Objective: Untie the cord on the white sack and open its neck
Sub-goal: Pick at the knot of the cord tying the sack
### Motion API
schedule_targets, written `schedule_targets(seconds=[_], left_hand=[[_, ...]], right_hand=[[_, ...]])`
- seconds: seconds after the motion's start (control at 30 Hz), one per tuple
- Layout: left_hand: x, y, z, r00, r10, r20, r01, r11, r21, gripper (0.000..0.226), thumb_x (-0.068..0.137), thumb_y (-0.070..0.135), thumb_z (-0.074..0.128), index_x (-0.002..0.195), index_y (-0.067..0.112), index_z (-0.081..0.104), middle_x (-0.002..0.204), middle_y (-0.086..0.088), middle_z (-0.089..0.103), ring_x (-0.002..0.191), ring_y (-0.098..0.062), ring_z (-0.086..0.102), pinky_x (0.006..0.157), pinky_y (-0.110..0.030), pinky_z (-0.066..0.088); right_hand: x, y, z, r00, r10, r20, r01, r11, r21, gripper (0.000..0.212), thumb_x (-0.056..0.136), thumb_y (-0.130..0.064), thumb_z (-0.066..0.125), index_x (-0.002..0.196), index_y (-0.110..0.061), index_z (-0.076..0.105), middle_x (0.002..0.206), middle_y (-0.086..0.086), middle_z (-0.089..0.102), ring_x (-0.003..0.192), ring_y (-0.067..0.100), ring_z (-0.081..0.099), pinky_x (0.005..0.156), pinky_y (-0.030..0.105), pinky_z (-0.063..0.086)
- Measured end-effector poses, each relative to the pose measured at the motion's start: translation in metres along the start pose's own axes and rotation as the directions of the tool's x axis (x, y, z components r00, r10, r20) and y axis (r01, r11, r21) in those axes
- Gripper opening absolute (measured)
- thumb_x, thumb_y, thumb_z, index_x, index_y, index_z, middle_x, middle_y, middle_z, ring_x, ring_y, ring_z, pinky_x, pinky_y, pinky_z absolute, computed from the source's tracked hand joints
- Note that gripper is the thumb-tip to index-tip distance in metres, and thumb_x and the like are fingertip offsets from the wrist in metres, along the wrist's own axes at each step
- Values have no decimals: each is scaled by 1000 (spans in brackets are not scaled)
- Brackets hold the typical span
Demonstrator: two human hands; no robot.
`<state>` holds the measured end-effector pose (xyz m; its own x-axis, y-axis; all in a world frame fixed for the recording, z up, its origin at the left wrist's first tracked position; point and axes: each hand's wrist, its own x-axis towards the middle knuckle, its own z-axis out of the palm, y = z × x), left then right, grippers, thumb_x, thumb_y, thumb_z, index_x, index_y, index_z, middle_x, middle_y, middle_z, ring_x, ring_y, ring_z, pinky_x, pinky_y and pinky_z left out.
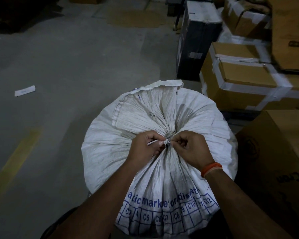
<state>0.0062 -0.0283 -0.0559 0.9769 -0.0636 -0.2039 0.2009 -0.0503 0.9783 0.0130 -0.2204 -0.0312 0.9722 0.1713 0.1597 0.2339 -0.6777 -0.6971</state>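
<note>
A full white sack [162, 128] stands on the grey floor [59, 66] right in front of the person, its woven cloth gathered into tight pleats that run in to a tied neck near the middle of the view. Both hands meet at that knot. The left hand [144, 146] has its fingers curled and pinches a thin pale cord [154, 142], a short end of which sticks out leftward across the fingers. The right hand [190, 147] is also curled, its fingertips pinching the cord at the knot just beside the left hand's; the two hands are almost touching. An orange band [211, 169] circles the right wrist. The neck is still bunched shut, with the sack's loose hemmed top fanned out flat on the far side of the knot. Blue lettering and a grid of numbered boxes run across the near side of the sack, below the forearms. To the right, cardboard boxes [240, 78] bound with pale tape are stacked close to the sack, with a black box [195, 40] behind them. A small white paper slip [25, 90] lies on the floor well to the left, and a faded yellow line [16, 161] is painted nearer the left edge.
</note>
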Motion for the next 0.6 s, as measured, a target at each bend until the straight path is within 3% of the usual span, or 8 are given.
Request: schedule_targets(seconds=[0.13,0.23,0.33,0.43,0.53,0.6], left_hand=[[-1,2,-1,1000,5,7,-5,1000,5,12,95,2,69,92,10,78,86,-4,79,78,-19,72,67,-32,55],[-2,6,-3,998,61,-6,-60,996,60,12,93,7,71,98,16,75,92,-5,80,85,-18,75,72,-34,58],[-3,10,-6,991,121,-55,-109,979,175,22,90,23,75,108,34,66,97,3,79,89,-15,76,80,-44,63],[-3,19,-12,987,125,-100,-105,977,184,16,95,43,66,110,36,64,91,1,79,86,-19,76,82,-50,62],[0,26,-24,991,68,-116,-59,995,81,11,103,35,58,105,31,68,90,-4,80,90,-21,78,88,-54,61],[3,23,-31,989,72,-129,-55,990,130,10,100,23,62,100,29,70,93,-2,80,90,-19,77,90,-53,61]], right_hand=[[1,-5,4,1000,29,4,-29,998,64,4,81,-16,77,81,-18,75,72,-7,70,68,8,64,62,13,48],[0,-6,2,996,82,30,-87,972,218,20,83,-15,76,101,-20,70,76,-4,69,70,8,65,65,13,49],[-4,-9,3,992,88,88,-110,953,282,34,82,-16,77,113,-23,67,81,0,69,73,12,66,68,19,53],[-4,-12,4,992,94,83,-115,948,297,35,81,-17,78,114,-24,67,82,-1,68,74,11,65,71,21,55],[-4,-13,5,993,91,77,-112,937,330,33,81,-16,78,112,-24,68,81,-5,68,74,6,64,70,18,51],[-5,-15,6,994,85,65,-102,941,323,29,81,-17,78,108,-24,70,80,-6,68,72,4,63,69,15,49]])
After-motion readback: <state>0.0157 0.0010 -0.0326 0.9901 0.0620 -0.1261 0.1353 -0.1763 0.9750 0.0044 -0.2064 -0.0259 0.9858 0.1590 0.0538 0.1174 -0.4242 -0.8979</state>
